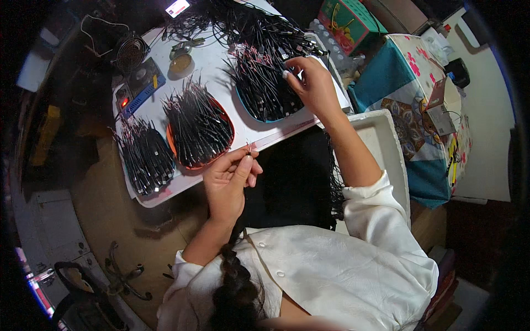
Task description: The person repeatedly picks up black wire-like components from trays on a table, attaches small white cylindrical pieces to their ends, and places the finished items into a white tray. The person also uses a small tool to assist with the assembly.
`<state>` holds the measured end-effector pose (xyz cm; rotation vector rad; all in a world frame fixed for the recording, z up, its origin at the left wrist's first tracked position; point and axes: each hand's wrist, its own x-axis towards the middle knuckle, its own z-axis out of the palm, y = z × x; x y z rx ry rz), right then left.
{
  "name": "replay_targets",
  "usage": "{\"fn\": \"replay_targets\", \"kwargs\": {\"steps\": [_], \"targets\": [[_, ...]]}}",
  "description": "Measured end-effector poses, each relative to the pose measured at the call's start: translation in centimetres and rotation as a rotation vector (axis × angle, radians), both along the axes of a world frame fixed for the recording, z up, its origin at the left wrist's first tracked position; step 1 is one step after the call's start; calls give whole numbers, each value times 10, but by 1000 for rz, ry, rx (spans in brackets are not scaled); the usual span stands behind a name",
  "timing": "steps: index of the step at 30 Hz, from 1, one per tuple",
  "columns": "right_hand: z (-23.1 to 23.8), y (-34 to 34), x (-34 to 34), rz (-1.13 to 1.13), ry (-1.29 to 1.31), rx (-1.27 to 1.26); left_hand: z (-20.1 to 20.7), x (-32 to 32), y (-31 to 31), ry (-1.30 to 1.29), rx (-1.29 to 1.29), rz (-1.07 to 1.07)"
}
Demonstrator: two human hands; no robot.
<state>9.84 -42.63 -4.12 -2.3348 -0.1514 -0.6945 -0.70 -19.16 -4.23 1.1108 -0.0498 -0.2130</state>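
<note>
My left hand (231,182) is in front of the table's near edge, thumb and forefinger pinched on a black cable, with its thin bare wire ends (249,148) poking up past the fingertips. Over the far right basket (241,102), which is blue-rimmed, my right hand (314,85) has its fingers curled; what they hold, if anything, is too small to make out. Short black cables (265,83) with pinkish wire tips fill that basket. An orange basket (232,124) stands left of it, packed with similar cables, and a third cable bunch (144,157) lies at the table's left end.
Loose black cables (243,25) heap along the back of the white table (212,80). A small round container (181,65) and a blue-edged device (144,94) with a red light stand at the back left. To the right are a white foam box (395,149) and a cloth-covered stand (397,83).
</note>
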Motion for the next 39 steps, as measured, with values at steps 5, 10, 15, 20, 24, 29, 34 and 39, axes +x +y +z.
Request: {"fn": "replay_targets", "kwargs": {"steps": [5, 10, 15, 20, 24, 29, 34, 39], "targets": [[-10, -1, 17, -17, 66, -146, 1, 15, -6, 8, -42, -31], [21, 12, -23, 2, -85, 62, 11, 16, -20, 96, -149, 105], [19, 67, -119, 327, 397, 958, 28, 8, -28, -5, -260, 123], [10, 91, -159, 377, 352, 977, 35, -20, -25, -135, -178, 69], [27, 78, -168, 384, 195, 813, 39, -40, -17, -312, 71, 172], [52, 76, -170, 395, 82, 756, 47, -60, -11, -464, 258, 237], [64, 88, -172, 382, -45, 648, 51, -66, -6, -468, 259, 201], [61, 83, -168, 419, -19, 661, 48, -61, 1, -289, 50, 11]]}}
